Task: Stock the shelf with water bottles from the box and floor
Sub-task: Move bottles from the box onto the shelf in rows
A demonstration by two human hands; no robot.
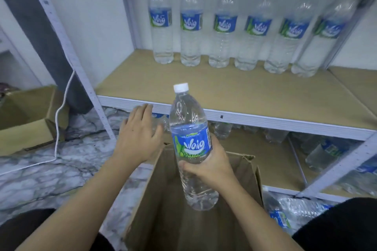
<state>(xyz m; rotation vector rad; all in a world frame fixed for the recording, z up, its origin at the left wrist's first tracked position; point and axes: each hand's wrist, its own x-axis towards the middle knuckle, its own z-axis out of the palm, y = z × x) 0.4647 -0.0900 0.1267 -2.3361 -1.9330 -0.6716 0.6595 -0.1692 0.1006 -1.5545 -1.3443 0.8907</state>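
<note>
The right hand (210, 166) is curled around a water bottle (189, 134) in the lower centre of the frame. The thumb is laid across the clear body just below the label and the fingers are wrapped behind. The bottle is held upright with the white cap on top, probably so that it can be set directly on its base. It is kept above the open box (161, 206), in which no other bottle is seen, and in front of the shelf edge.

The left hand (138, 134), left of centre, is spread with the fingers straight, and nothing is held in it. It is stretched over a lying bottle (161, 123) just under the shelf edge, apparently to take it next. Whether this bottle is touched cannot be told.

Further out, in the upper half, a row of six bottles (223, 26) is stood at the back of the shelf (234, 91) with labels forward, so the front of the board is left free for another row. More bottles (322, 153) are laid on the lower board at the right. A second box (30, 130) is seen at the left edge.
</note>
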